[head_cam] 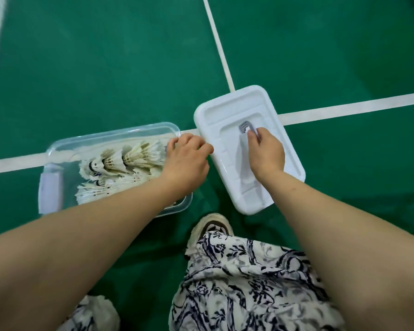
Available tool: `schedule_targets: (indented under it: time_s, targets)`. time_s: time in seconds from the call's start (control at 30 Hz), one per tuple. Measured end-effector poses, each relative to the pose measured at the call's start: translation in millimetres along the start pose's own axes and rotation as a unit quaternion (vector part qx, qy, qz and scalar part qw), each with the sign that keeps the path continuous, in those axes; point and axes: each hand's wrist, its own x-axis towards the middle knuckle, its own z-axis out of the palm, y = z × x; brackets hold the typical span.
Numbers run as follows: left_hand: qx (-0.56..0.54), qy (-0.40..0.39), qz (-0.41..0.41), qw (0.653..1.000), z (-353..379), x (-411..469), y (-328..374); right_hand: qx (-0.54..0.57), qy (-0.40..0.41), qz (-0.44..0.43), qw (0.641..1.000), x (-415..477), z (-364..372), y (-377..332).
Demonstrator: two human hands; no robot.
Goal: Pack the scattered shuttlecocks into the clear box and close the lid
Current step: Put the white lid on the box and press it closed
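as the shuttlecocks (129, 161) lie already inside the box (112, 134), in rows with feathers overlapping, the packing itself seems done; i see none loose on the floor (105, 68), though the arms hide some of it; the lid (225, 151) is not yet on; it lies on the floor just right of the box, very close to its end; the right hand (265, 154) pinches the grey handle (246, 127) in the lid's middle; the left hand (187, 161) sits at the box's right end with fingers curled, but i cannot tell if it grips the rim; what is left, i judge, is to bring the lid over the box and press it shut.
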Motion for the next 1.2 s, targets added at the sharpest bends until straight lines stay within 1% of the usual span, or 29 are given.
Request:
schedule_targets:
  time_s: [0.07, 0.2, 0.27, 0.37, 0.5, 0.67, 0.77, 0.83, 0.87, 0.97, 1.07, 1.2]
  targets:
    - [-0.004, 0.012, -0.012, 1.000, -8.2, -8.7, -3.1, -0.001, -0.006, -0.039, 0.999, -4.0, -4.3, -15.1]
    - [-0.033, 0.059, -0.044, 0.997, -28.7, -25.1, -10.2, -0.018, -0.013, -0.126, 0.992, -15.6, -13.0, -50.9]
    - [-0.022, 0.099, -0.037, 0.994, -37.1, -37.0, -14.4, -0.035, -0.018, -0.166, 0.985, -22.2, -16.2, -67.7]
    - [0.005, 0.150, -0.023, 0.988, -49.9, -56.0, -26.3, -0.059, -0.049, -0.215, 0.974, -34.3, -14.9, -93.7]
    - [0.044, 0.168, -0.025, 0.985, -67.0, -81.1, -48.7, -0.082, -0.096, -0.273, 0.954, -53.8, 1.7, -134.6]
    - [0.068, 0.114, -0.098, 0.986, -76.6, -115.9, -84.2, -0.150, -0.147, -0.358, 0.910, -83.6, 35.0, -181.1]
    - [0.033, 0.116, -0.145, 0.982, -71.8, -132.9, -105.6, -0.177, -0.185, -0.391, 0.884, -97.2, 53.8, -192.2]
    - [0.000, 0.102, -0.178, 0.979, -67.9, -140.7, -115.8, -0.192, -0.207, -0.407, 0.869, -102.2, 65.4, -191.9]
    - [-0.005, 0.092, -0.200, 0.976, -65.6, -143.9, -120.0, -0.198, -0.215, -0.413, 0.863, -103.7, 70.4, -191.0]
    - [0.006, 0.117, -0.229, 0.966, -53.9, -151.1, -130.0, -0.219, -0.234, -0.425, 0.847, -106.6, 82.5, -187.9]
    - [0.011, 0.092, -0.263, 0.960, -41.7, -153.5, -138.8, -0.235, -0.229, -0.445, 0.833, -107.5, 92.4, -184.7]
    - [0.001, 0.018, -0.295, 0.955, -29.4, -152.5, -142.9, -0.257, -0.197, -0.491, 0.808, -104.0, 103.3, -181.9]
